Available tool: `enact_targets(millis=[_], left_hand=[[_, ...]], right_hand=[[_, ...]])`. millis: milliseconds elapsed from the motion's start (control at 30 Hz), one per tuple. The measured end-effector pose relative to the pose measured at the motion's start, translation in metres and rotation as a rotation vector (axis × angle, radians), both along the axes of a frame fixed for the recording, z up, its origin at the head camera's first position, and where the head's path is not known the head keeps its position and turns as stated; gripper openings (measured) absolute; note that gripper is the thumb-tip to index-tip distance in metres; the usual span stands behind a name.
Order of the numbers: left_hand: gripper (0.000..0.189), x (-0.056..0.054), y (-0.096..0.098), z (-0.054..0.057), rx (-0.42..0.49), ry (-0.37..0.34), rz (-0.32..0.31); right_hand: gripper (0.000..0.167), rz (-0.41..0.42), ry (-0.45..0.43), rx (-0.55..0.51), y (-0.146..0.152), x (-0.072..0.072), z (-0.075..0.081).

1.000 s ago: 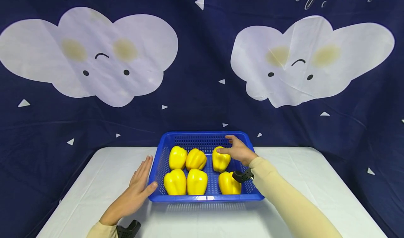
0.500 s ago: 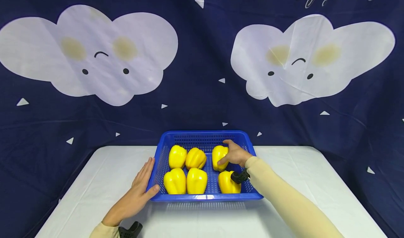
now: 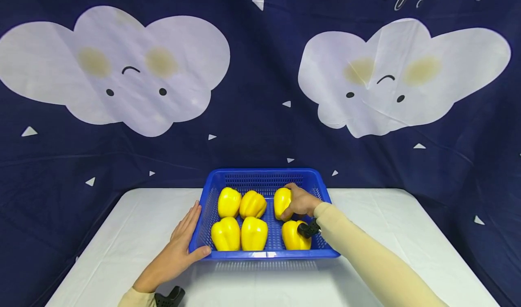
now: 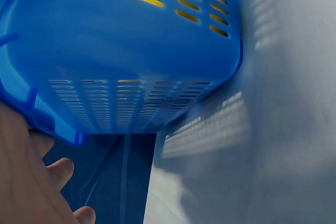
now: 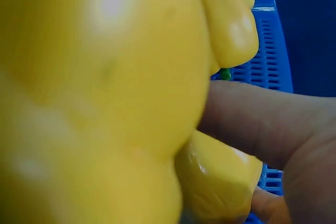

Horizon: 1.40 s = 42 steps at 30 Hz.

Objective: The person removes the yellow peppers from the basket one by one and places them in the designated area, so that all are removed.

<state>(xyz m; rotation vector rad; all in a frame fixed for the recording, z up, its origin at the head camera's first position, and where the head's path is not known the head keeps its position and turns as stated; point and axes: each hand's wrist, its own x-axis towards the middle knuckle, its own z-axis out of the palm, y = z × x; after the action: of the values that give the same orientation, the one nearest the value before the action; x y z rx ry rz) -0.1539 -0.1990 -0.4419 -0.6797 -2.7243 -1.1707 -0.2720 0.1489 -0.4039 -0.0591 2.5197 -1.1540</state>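
Note:
A blue plastic basket [image 3: 264,255] stands on the white table with several yellow bell peppers in it. My right hand [image 3: 303,201] reaches inside and grips the back right bell pepper [image 3: 280,204], thumb on its near side and fingers round its far side. In the right wrist view, that bell pepper [image 5: 223,192] shows between thumb and fingers, partly hidden by the near front right bell pepper [image 5: 94,98]. My left hand [image 3: 175,250] lies along the basket's left side, fingers straight, thumb at the front left corner. The left wrist view has its fingers at the basket's rim.
Two bell peppers stand at the back left, one [image 3: 229,203] beside another [image 3: 253,205]. Two more bell peppers [image 3: 254,233] sit at the front left. A dark blue cloth [image 3: 260,94] with cloud prints hangs right behind the white table [image 3: 374,216].
My right hand has come down and toward me, and its fingers have closed round the back right bell pepper. My left hand has shifted slightly right, its thumb now against the basket's corner.

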Motion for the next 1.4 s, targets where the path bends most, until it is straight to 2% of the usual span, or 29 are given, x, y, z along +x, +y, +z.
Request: enact_targets(millis=[233,567,800,1100,1400], left_hand=[[0.102,-0.003,-0.001,-0.005,-0.010,-0.009,0.014],[0.102,-0.003,-0.001,-0.009,0.011,0.019,0.028],[0.100,-0.003,-0.001,-0.011,0.007,0.041,0.024],[0.100,-0.003,-0.001,-0.011,0.011,0.034,0.026],[0.100,-0.003,0.000,-0.011,0.023,0.026,0.035]], right_hand=[[0.099,0.045,0.055,0.101,-0.001,-0.001,-0.003],[0.098,0.072,0.077,0.155,-0.004,0.000,0.000],[0.099,0.075,0.080,0.098,-0.002,0.001,0.002],[0.096,0.090,0.135,0.026,0.004,0.004,0.006],[0.096,0.067,0.165,-0.048,0.010,0.009,0.011]])
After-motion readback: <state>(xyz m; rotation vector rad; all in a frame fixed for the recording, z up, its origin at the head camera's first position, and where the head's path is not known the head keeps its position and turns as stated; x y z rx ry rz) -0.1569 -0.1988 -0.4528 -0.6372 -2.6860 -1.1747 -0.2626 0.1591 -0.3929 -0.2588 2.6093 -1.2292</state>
